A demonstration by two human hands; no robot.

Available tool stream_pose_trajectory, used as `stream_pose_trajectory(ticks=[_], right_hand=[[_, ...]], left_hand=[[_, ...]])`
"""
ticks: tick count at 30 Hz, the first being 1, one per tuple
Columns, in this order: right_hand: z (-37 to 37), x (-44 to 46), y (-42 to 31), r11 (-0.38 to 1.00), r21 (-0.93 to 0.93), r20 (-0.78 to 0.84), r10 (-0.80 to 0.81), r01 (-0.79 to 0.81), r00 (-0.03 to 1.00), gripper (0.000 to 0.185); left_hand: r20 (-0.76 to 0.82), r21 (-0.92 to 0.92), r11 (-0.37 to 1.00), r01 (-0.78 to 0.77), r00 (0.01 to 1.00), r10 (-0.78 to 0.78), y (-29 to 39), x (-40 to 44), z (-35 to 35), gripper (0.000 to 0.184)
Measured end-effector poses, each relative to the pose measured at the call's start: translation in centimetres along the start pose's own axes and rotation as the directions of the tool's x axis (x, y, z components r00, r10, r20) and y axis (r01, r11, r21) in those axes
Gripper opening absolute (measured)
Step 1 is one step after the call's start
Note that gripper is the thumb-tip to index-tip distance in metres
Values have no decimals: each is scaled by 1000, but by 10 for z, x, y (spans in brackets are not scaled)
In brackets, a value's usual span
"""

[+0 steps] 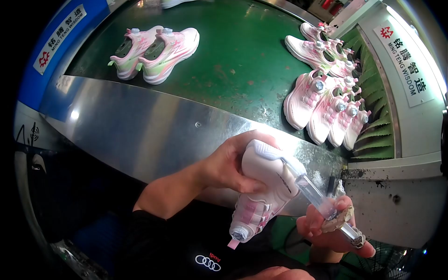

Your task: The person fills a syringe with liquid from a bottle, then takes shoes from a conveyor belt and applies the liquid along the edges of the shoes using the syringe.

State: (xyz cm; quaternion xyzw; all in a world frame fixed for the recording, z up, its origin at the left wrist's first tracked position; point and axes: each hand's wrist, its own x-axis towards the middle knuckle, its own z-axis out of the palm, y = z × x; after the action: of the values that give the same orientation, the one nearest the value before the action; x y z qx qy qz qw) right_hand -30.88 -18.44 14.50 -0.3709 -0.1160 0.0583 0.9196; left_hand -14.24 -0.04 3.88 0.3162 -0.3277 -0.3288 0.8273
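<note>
My left hand [224, 164] is wrapped round a white and pink sneaker [263, 175], held toe up and tilted, with its dial and pink tab at the lower end. My right hand [329, 233] grips a clear, tube-like tool [313, 192] with a shiny metal-looking part lower down. The tool's upper end meets the edge of the sole near the toe, though exact contact is hard to see. A crumpled beige piece [339, 219] lies against the tool at my fingers; what it is I cannot tell.
A green conveyor belt [233, 56] runs behind a metal ledge [140, 116]. One pair of sneakers [170, 51] stands at the belt's left; several more [303, 100] line the right, beside green strip curtains [375, 116]. A white machine panel [396, 200] borders the right.
</note>
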Motion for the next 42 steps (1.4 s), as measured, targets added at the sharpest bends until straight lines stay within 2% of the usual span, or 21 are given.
stream_pose_trajectory(ticks=[12, 15, 24, 27, 31, 35, 36, 39, 40, 42], right_hand=[[-1, -5, 4, 998, -56, -30, -40, 38, 999, 104], [-4, -7, 6, 995, -77, -19, -60, 58, 998, 104], [-23, -18, 13, 990, -57, -2, -128, 127, 992, 106], [-32, -23, 16, 988, -55, -8, -145, 144, 989, 109], [-44, -29, 25, 984, -29, -21, -176, 175, 984, 111], [-54, -37, 31, 986, -21, -38, -165, 164, 986, 113], [-55, -38, 32, 987, -21, -42, -161, 161, 986, 113], [-61, -43, 38, 988, -23, -51, -157, 156, 986, 115], [-62, -45, 39, 988, -22, -57, -155, 154, 986, 115], [-59, -48, 37, 996, -5, -133, -88, 88, 987, 109]], left_hand=[[-26, 116, 993, -33, 999, 36, 7, 3, -3, 70], [-59, 79, 996, 47, 997, -43, 11, 3, -4, 72], [-162, 34, 998, 53, 986, -47, 4, 1, -8, 75], [-118, -10, 998, 63, 991, -64, 7, 4, -15, 73], [-270, -135, 986, 100, 953, -134, 12, 6, -9, 70], [-309, -117, 981, 156, 933, -185, 10, 8, -15, 69], [-309, -119, 985, 127, 938, -159, 9, 9, -13, 68], [-316, -175, 974, 143, 929, -193, 6, 10, -20, 67], [-285, -249, 954, 170, 928, -240, 5, 11, -21, 65], [-279, -255, 953, 164, 931, -235, 6, 14, -21, 64]])
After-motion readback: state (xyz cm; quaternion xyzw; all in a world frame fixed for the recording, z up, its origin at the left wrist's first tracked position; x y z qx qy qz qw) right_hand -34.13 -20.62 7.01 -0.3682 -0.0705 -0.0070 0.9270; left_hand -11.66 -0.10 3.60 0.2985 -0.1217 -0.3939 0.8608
